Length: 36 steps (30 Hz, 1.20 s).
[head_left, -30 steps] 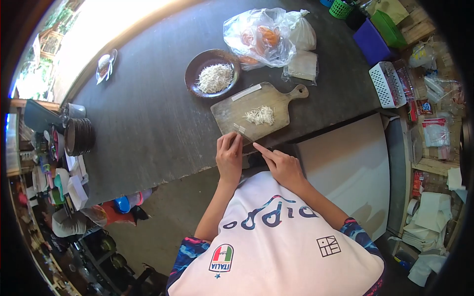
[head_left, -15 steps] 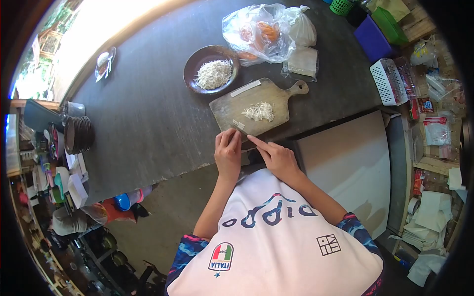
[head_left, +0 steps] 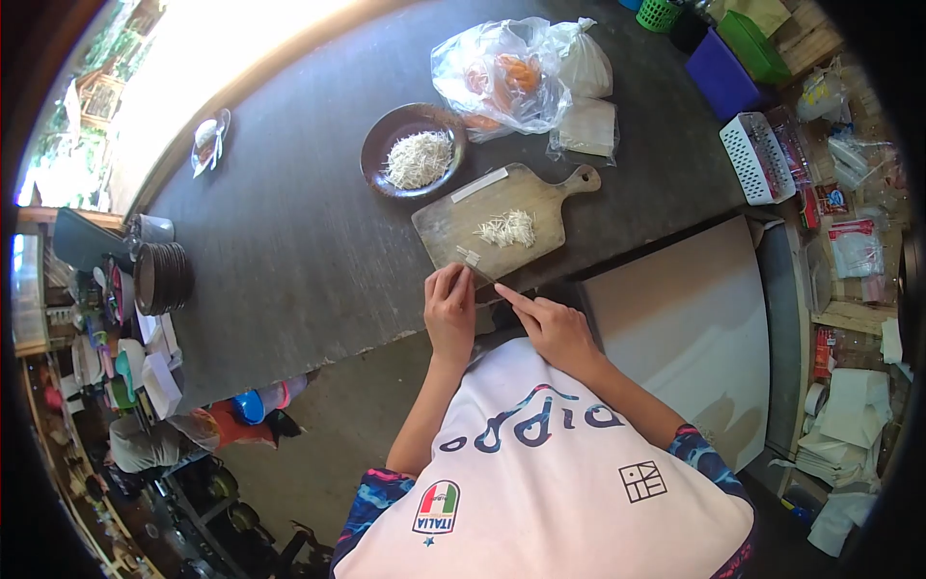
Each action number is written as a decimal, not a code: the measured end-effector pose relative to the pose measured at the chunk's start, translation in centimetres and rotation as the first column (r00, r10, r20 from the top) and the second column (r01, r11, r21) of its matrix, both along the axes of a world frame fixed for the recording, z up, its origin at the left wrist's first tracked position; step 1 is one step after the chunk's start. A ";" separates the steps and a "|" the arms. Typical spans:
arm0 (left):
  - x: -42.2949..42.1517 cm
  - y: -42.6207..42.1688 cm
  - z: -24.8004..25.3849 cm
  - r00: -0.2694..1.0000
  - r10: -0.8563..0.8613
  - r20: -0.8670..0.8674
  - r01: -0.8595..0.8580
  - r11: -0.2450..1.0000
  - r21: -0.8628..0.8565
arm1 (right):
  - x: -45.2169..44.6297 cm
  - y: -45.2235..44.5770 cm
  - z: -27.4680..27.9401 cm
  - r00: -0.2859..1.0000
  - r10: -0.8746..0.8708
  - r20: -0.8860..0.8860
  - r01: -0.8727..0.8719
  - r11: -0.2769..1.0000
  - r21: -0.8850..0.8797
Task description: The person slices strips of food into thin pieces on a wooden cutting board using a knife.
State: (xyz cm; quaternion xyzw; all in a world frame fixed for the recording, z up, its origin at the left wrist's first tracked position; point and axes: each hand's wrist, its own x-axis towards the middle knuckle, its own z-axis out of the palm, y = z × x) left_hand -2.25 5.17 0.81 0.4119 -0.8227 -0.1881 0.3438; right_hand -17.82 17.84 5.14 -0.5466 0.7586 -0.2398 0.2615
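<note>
A wooden cutting board (head_left: 451,225) with a handle lies at the table's near edge. On it are a pile of thin white strips (head_left: 508,229), a pale flat stick (head_left: 479,184) and a few small white pieces (head_left: 468,256) near my fingers. My left hand (head_left: 449,307) is closed at the board's near edge, its fingertips pressed beside those pieces. My right hand (head_left: 545,323) is wrapped round a knife, index finger stretched along it; only a bit of the thin dark blade (head_left: 481,275) shows. Behind the board, a brown bowl (head_left: 374,159) holds more white strips.
Clear plastic bags with orange items (head_left: 502,77) and a pale flat packet (head_left: 586,129) lie behind the board. A white basket (head_left: 757,159) and purple bin (head_left: 723,75) stand at right. Stacked dark plates (head_left: 162,277) are at left, a small plastic-wrapped item (head_left: 209,142) at the far left edge.
The view has shifted slightly. My hands remain at the board's near edge, and the small white pieces beside my left fingertips look more spread out than before.
</note>
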 end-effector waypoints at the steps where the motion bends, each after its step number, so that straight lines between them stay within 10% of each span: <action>1: 0.0 0.0 0.0 1.000 -0.002 -0.004 0.002 1.000 -0.004 | 0.0 0.4 0.3 1.000 0.000 0.002 0.000 0.998 0.056; 36: 0.3 0.4 0.0 1.000 -0.013 -0.012 0.013 1.000 -0.005 | 0.2 -0.9 -2.1 1.000 0.006 -0.025 -0.008 0.995 -0.098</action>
